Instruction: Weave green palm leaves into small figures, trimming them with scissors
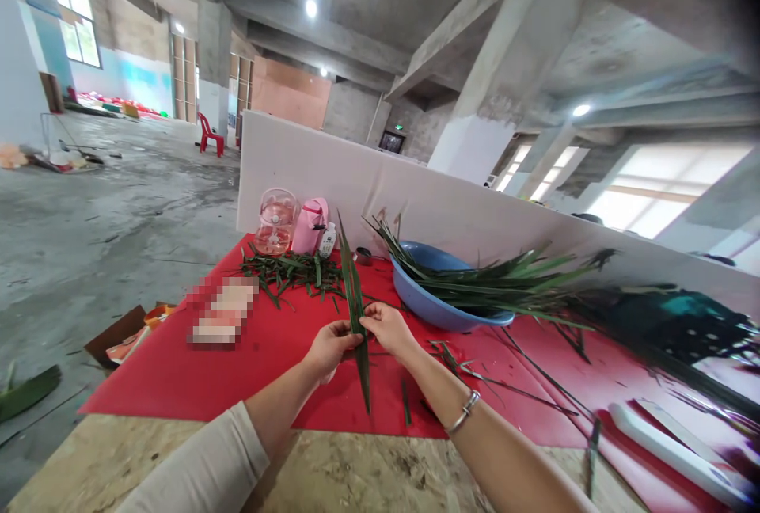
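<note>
Head view, hands [330,348] [390,329] pinching slender pointed leaf [352,291], smooth red covering [226,378]

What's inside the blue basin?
The basin holds a bundle of long green leaves, their ends sticking out past its rim on both sides. Some bare inner wall shows at the back; the bottom is hidden by the leaves and the front wall.

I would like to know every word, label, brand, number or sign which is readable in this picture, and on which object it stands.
No text can be read.
White bottle: dark marks on its front, too small to read.
Green lit sign in the background: too small to read.
Pixelated patch on the red table covering: any print is hidden.
Long green leaf: no writing visible.
</note>
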A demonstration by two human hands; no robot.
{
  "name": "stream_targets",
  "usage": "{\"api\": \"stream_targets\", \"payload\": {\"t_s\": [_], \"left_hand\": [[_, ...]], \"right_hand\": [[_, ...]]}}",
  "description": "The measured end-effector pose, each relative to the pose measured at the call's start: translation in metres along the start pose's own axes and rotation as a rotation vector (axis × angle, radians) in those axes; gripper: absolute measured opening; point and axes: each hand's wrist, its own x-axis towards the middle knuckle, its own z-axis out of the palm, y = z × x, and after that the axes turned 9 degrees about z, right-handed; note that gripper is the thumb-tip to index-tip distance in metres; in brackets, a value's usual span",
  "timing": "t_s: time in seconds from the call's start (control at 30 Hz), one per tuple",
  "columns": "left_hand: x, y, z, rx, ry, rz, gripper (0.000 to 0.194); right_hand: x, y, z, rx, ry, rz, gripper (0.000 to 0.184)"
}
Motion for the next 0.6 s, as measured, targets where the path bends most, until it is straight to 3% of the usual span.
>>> {"api": "stream_targets", "payload": {"t_s": [0.2,0.3,0.37,0.43,0.5,0.6], "left_hand": [[-0.002,0.006,0.001,-0.059,-0.069,-0.004,0.033],[-0.001,0.005,0.000,-0.027,-0.049,-0.025,0.030],[-0.002,0.004,0.001,-0.005,-0.012,-0.027,0.028],[-0.002,0.005,0.002,0.019,0.015,-0.015,0.027],[-0.003,0.005,0.004,0.047,0.029,-0.001,0.026],[-0.002,0.005,0.004,0.087,0.038,0.012,0.024]], "right_hand": [[-0.003,-0.003,-0.007,0.059,-0.112,0.036,0.029],[-0.002,-0.001,-0.009,0.025,-0.056,0.006,0.046],[0.000,-0.003,-0.013,-0.135,0.049,-0.146,0.063],[0.003,-0.010,-0.018,-0.411,0.135,-0.391,0.069],[0.005,-0.021,-0.023,-0.695,0.162,-0.603,0.056],[0.008,-0.040,-0.033,-1.027,0.157,-0.803,0.025]]}}
